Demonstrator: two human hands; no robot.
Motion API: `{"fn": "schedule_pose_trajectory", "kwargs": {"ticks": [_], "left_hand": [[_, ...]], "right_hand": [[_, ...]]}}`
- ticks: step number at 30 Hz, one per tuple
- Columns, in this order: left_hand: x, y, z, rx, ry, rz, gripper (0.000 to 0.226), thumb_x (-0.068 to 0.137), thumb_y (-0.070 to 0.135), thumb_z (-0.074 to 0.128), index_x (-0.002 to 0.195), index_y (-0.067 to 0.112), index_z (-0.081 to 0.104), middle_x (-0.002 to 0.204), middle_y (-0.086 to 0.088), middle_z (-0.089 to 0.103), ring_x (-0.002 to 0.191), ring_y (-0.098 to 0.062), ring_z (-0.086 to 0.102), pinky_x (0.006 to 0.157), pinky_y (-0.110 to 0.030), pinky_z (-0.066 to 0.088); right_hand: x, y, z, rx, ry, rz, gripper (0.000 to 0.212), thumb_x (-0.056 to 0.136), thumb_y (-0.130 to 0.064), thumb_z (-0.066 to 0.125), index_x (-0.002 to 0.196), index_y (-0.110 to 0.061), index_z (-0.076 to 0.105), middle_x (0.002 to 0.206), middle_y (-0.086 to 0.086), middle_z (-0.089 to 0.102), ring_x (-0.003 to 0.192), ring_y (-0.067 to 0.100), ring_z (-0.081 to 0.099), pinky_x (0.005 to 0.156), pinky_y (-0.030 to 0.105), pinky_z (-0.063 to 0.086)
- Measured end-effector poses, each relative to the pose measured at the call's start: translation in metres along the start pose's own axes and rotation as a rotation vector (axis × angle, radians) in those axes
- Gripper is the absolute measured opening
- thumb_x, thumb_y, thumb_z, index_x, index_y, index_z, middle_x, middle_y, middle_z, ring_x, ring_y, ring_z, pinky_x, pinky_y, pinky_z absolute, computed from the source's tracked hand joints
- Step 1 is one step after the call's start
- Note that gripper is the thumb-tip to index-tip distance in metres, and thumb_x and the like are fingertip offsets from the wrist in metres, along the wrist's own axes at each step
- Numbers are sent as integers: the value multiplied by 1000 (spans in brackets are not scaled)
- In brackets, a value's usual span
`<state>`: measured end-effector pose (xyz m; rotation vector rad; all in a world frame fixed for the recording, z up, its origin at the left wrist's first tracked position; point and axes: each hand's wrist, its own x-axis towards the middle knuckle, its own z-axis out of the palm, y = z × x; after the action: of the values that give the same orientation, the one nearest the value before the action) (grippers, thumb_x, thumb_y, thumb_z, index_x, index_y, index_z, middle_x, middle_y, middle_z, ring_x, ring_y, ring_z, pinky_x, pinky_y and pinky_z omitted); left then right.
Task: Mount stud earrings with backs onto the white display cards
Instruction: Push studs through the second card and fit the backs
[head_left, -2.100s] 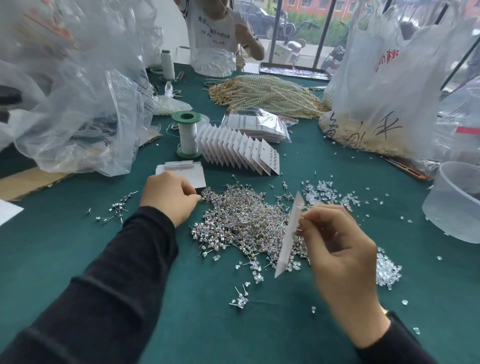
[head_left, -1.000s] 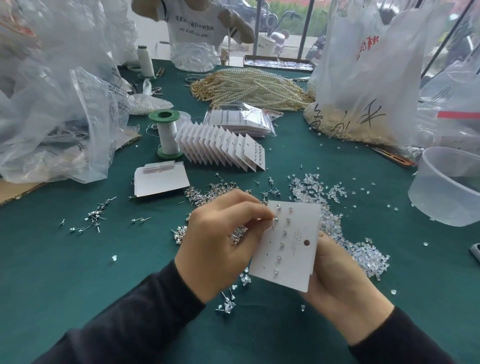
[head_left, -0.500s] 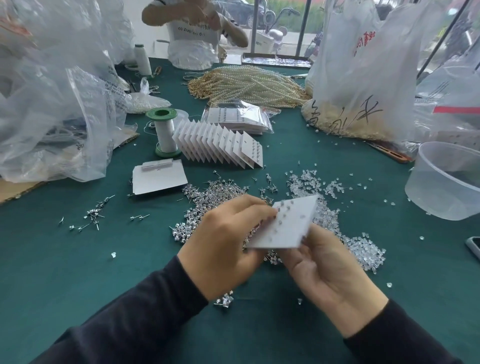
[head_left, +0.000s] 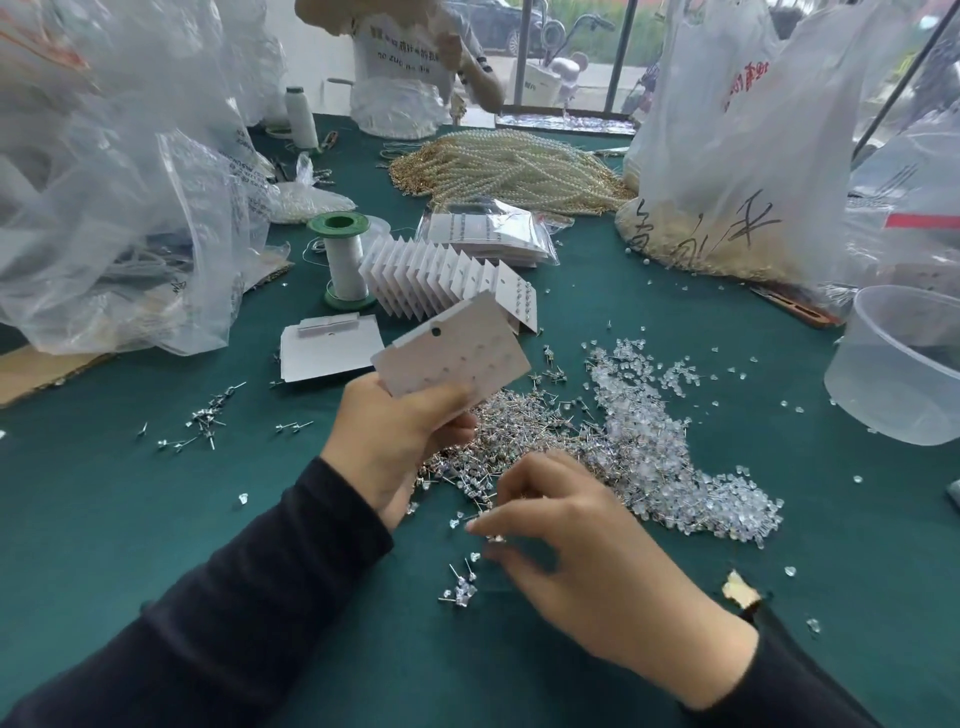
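Observation:
My left hand (head_left: 395, 431) grips a white display card (head_left: 452, 353) by its lower edge and holds it tilted above the table, its hang hole at the upper left. Faint bumps of mounted studs show through the card. My right hand (head_left: 571, 545) hovers low at the near edge of the pile of silver stud earrings (head_left: 524, 426). Its thumb and forefinger pinch a small shiny piece (head_left: 495, 539), too blurred to tell stud from back. Clear plastic backs (head_left: 649, 441) lie heaped to the right of the studs.
A fanned row of filled cards (head_left: 441, 280), blank cards (head_left: 327, 353) and a green-capped spool (head_left: 343, 260) sit behind. A clear tub (head_left: 909, 364) stands at the right edge. Plastic bags (head_left: 130, 208) crowd the left, pearl strands (head_left: 514, 171) the back. A person (head_left: 410, 52) works opposite.
My left hand has taken the card alone and lifted it up and back. My right hand let go of it and dropped to the near edge of the stud pile, pinching a small piece.

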<state>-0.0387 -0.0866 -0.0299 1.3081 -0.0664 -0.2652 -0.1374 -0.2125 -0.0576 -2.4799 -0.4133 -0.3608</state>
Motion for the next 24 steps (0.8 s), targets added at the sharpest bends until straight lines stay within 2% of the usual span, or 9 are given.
{"fn": "schedule_pose_trajectory", "kwargs": {"ticks": [3,6,8,10,12,16,19,22,24], "left_hand": [[0,0,-2,-52,-50,-53,16,73,-7,64,76,9,65,58,2,67,48,-11,59,44,-19,50],[0,0,-3,-94,-115,-123,16,69,-2,66,80,9,67,67,-2,69,59,-15,66,50,-23,54],[-1,0,-3,-109,-136,-148,16,73,-5,62,83,5,65,69,-6,70,60,-18,67,53,-25,56],[0,-2,-2,-113,-142,-162,15,77,-9,58,86,2,63,67,-8,71,59,-19,68,55,-24,57],[0,-2,-1,-113,-147,-172,13,78,-9,57,88,-1,61,65,-9,71,58,-20,69,53,-23,57],[-2,-5,0,-112,-156,-205,13,79,-10,57,90,-4,59,63,-11,70,56,-21,69,50,-22,56],[-5,-7,3,-106,-176,-245,18,79,-11,57,96,-8,58,68,-15,70,56,-22,69,49,-22,55],[-9,-11,6,-63,-189,-241,21,79,-12,56,100,-12,56,73,-18,68,55,-21,68,50,-22,56],[-12,-13,9,-36,-194,-230,19,80,-12,56,99,-12,57,70,-16,68,54,-19,67,50,-22,56]], "right_hand": [[0,-3,2,-122,-57,-40,9,76,-21,69,82,-25,75,82,-4,56,79,18,50,69,33,44],[2,-5,3,-162,-8,-52,6,74,-21,67,75,-25,70,81,-7,58,78,16,53,69,29,39],[4,-7,0,8,65,23,7,73,-14,65,75,-21,67,79,-8,62,77,10,56,72,25,42],[5,-4,-5,189,191,129,11,73,-9,65,74,-20,65,72,-10,65,70,4,59,68,20,47],[5,1,-10,261,306,229,20,74,-4,69,73,-24,65,71,-10,67,68,7,62,67,22,50],[6,7,-12,280,396,319,23,74,-5,73,74,-27,67,72,-14,68,68,7,64,67,24,52],[6,6,-12,274,478,286,23,76,-6,73,74,-29,67,71,-14,68,66,7,64,64,20,50],[7,7,-12,230,569,284,24,74,-5,73,74,-28,65,70,-12,66,66,9,62,64,24,50],[9,6,-12,162,611,251,18,74,-7,73,75,-24,67,67,-11,65,65,8,61,64,25,50]]}}
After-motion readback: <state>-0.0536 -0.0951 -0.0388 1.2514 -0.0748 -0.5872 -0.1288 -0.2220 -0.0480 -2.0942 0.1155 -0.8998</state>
